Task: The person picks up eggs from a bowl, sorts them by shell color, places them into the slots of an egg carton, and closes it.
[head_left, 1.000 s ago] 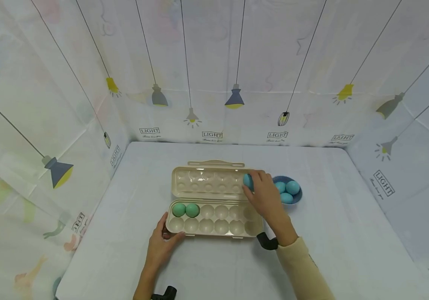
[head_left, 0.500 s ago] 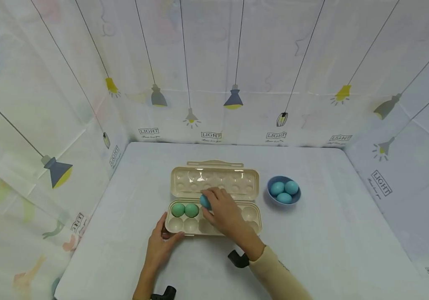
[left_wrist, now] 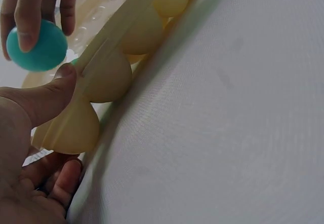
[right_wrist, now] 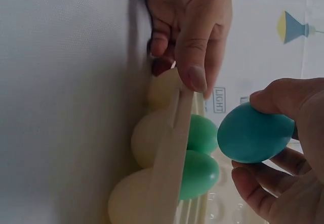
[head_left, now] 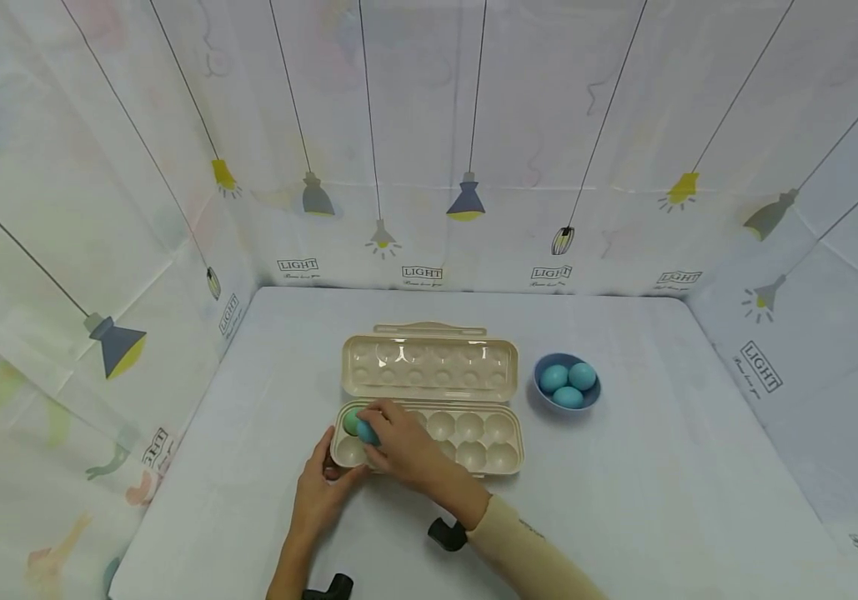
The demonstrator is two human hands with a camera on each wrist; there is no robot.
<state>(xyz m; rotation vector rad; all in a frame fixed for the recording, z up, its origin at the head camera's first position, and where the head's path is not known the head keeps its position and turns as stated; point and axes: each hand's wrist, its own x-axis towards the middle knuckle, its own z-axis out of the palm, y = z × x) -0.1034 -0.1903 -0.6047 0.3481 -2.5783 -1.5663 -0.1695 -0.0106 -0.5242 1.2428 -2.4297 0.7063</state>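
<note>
A beige plastic egg carton point(head_left: 504, 457) lies open on the table, its lid point(head_left: 429, 367) folded back. My left hand point(head_left: 321, 492) grips its left end, thumb on the front rim and fingers curled beneath, as the left wrist view shows. Between thumb and fingers, my right hand point(head_left: 413, 450) holds a blue egg point(right_wrist: 253, 133) above the carton's left part. Two green eggs point(right_wrist: 198, 176) sit in the back row at that end. In the head view one green egg point(head_left: 351, 421) shows partly; the right hand hides the other.
Right of the carton stands a blue bowl point(head_left: 590, 400) with three blue eggs point(head_left: 568, 397) in it. A white cloth point(head_left: 661, 467) covers the table, and printed curtains point(head_left: 429, 125) hang behind and at both sides.
My right hand has carried the blue egg leftward, from near the bowl, across the carton to above the green eggs. The left hand keeps its place on the carton.
</note>
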